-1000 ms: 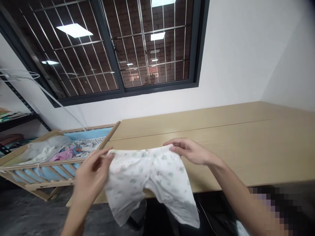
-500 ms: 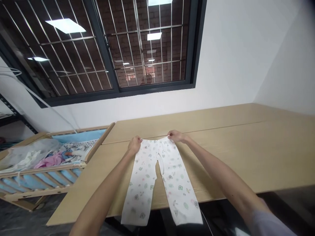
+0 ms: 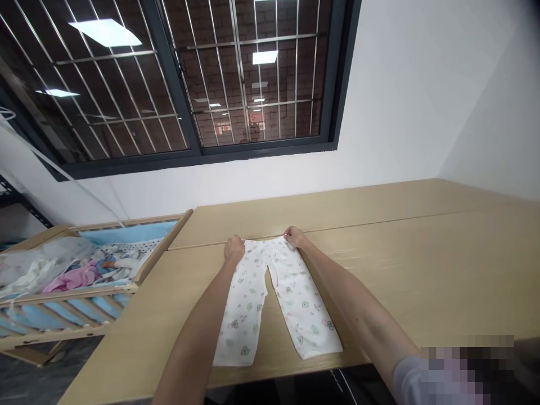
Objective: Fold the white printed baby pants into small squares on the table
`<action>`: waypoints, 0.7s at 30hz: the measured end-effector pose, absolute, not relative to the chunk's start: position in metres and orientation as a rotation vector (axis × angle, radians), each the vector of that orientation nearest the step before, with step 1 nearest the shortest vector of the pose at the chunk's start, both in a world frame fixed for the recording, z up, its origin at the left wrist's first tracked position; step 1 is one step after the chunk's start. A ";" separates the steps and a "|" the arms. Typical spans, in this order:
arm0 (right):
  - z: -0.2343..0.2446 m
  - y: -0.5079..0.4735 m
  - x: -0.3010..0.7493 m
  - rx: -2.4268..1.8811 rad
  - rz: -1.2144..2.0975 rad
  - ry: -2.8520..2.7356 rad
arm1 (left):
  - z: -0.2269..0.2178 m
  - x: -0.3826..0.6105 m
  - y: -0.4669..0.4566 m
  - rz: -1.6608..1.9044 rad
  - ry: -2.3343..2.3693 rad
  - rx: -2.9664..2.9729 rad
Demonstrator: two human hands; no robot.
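Observation:
A small pair of white pants (image 3: pixel 295 281) with a scattered print of green, grey and pink figures lies spread on the wooden table (image 3: pixel 400 264). Its waistband points away from me and both legs reach toward the near edge, with an opening showing at the crotch. My left hand (image 3: pixel 235 248) grips the left corner of the waistband, fingers closed. At the other corner, my right hand (image 3: pixel 294 236) pinches the waistband between thumb and fingers.
To the left stands a wooden crib (image 3: pixel 122 289) with blue lining, holding a pink cloth (image 3: pixel 76 277) and other fabrics. A barred window (image 3: pixel 253 84) is in the white wall behind the table. A seam runs along the tabletop.
The pants have moved away from me; the leg ends that hung past the near edge now rest on the tabletop. Both hands still hold the waistband corners.

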State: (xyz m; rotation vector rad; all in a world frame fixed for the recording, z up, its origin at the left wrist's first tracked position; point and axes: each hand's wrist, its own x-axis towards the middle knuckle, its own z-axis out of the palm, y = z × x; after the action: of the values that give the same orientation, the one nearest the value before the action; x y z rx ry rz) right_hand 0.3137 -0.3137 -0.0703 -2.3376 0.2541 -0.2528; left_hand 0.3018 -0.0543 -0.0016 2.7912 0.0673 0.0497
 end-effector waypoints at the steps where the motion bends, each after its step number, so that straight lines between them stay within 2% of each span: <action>1: -0.072 -0.317 0.315 -2.328 -0.256 0.272 | 0.004 0.295 -0.059 0.077 0.047 2.806; 6: -0.075 -0.345 0.316 -2.287 -0.249 0.319 | 0.022 0.215 -0.090 0.048 -0.387 2.818; 12: -0.074 -0.351 0.311 -2.246 -0.158 0.249 | -0.004 0.060 -0.141 -0.318 -0.862 2.727; 17: -0.069 -0.335 0.306 -2.248 -0.103 0.236 | -0.036 0.013 -0.168 -0.381 -0.766 2.664; 21: -0.060 -0.324 0.302 -2.264 -0.079 0.228 | -0.041 0.017 -0.169 -0.453 -0.709 2.617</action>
State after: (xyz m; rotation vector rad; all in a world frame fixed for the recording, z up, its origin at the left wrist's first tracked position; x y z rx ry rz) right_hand 0.3025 -0.3239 -0.0604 -2.2635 0.2276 -0.0790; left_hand 0.0167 -0.1693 -0.0411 2.6170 -0.7091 -0.4528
